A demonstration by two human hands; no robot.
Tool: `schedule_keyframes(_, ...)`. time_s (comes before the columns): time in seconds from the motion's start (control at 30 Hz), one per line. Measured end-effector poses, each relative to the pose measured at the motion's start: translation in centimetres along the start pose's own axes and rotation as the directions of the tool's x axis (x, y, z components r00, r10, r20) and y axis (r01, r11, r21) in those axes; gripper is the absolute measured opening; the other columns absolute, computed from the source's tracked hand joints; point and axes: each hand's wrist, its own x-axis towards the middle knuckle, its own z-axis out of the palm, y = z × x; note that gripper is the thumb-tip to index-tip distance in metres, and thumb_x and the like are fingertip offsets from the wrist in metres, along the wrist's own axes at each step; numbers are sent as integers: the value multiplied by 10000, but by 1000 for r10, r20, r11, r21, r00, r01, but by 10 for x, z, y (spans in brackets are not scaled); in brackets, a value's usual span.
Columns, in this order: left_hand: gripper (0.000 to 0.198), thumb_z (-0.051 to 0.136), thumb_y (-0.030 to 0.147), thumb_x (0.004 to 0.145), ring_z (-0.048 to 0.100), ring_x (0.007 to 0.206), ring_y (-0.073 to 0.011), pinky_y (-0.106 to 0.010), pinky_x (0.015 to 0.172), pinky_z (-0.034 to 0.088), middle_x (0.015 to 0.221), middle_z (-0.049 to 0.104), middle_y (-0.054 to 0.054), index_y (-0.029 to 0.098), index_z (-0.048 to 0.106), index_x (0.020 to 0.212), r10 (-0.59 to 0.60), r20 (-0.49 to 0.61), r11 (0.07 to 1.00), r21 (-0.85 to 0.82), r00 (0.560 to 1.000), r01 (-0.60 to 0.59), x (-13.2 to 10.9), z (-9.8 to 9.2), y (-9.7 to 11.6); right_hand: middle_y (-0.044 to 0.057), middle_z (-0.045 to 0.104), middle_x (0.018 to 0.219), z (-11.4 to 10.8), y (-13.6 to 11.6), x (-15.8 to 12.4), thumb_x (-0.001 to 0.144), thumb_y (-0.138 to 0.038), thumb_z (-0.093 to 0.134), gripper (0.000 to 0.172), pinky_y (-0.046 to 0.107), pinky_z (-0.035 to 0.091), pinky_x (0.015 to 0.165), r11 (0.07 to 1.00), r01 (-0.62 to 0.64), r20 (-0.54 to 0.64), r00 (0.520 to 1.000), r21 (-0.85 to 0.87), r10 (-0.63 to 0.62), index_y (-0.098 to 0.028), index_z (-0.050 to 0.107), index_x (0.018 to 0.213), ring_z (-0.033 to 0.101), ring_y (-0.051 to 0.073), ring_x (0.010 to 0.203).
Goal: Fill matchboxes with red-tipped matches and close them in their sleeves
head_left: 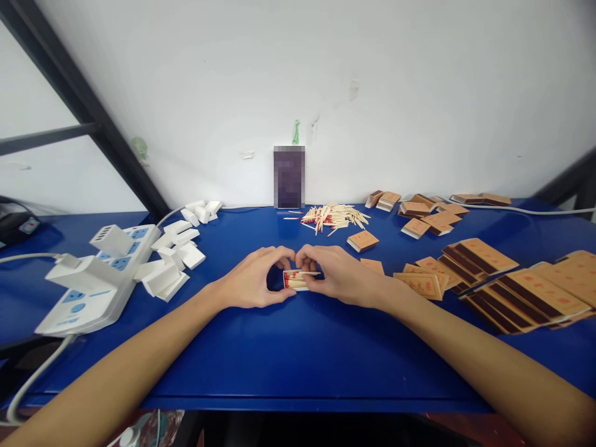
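Observation:
A small white matchbox tray [296,287] lies on the blue table, with red-tipped matches [294,279] inside. My left hand [258,277] curves around the tray's left end, thumb at its near side and fingers at its far side. Over the right end, my right hand [338,275] pinches a few matches between thumb and fingers, their pale sticks slanting above the tray. Part of the tray's right end is hidden by my right hand. Behind the hands is a loose pile of matches [335,216].
Empty white trays [174,254] and a white power strip [100,279] with plugs lie left. Brown matchbox sleeves [363,240] are scattered right, with flat sleeves [526,298] stacked nearer. A blurred dark rectangle [289,177] stands against the wall.

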Motion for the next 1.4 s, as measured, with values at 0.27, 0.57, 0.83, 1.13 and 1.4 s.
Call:
schedule_keyframes(0.27, 360, 707, 401, 795, 619, 927, -178, -336, 875, 467, 998, 657, -12, 214, 549, 1060, 12, -21, 1000, 5, 1000, -12, 0, 1, -1, 27, 698, 856, 3, -4, 1, 862, -135, 623, 71, 264, 449, 739, 998, 5, -56, 998, -65, -8, -199, 643, 887, 629, 151, 799)
schedule_keyframes(0.57, 334, 670, 428, 848, 616, 913, -195, -343, 856, 461, 1013, 705, -44, 200, 641, 1090, 85, 16, 992, 95, 996, -87, 2, -3, -2, 36, 709, 879, -13, 4, -1, 896, -213, 549, 124, 276, 476, 718, 993, 43, -123, 991, -111, -56, -200, 663, 944, 631, 151, 760)
schedule_keyframes(0.83, 350, 588, 429, 916, 638, 980, -219, -363, 873, 458, 1064, 722, -83, 175, 680, 1138, 156, 48, 963, 214, 987, -163, 1, -4, -6, 142, 672, 1136, -55, 45, -14, 805, -103, 510, 358, 383, 465, 790, 735, -294, -44, 940, -611, 339, -162, 623, 1139, 618, 293, 1009)
schedule_keyframes(1.13, 309, 598, 364, 905, 616, 1055, -222, -389, 946, 478, 1161, 674, -107, 166, 655, 1134, 246, -1, 945, 222, 969, -239, 2, -3, -7, 106, 694, 980, -58, 65, -17, 866, -154, 510, 261, 361, 469, 802, 818, -250, 17, 953, -519, 302, -185, 651, 1083, 618, 264, 962)
schedule_keyframes(1.4, 203, 593, 298, 902, 654, 948, -195, -342, 869, 532, 1049, 689, -96, 159, 696, 1009, 265, -28, 946, 202, 964, -254, 0, 0, -5, 89, 697, 1025, -39, 38, -9, 930, -217, 490, 238, 365, 476, 859, 930, -92, 59, 991, -355, 121, -196, 672, 1082, 611, 230, 983)
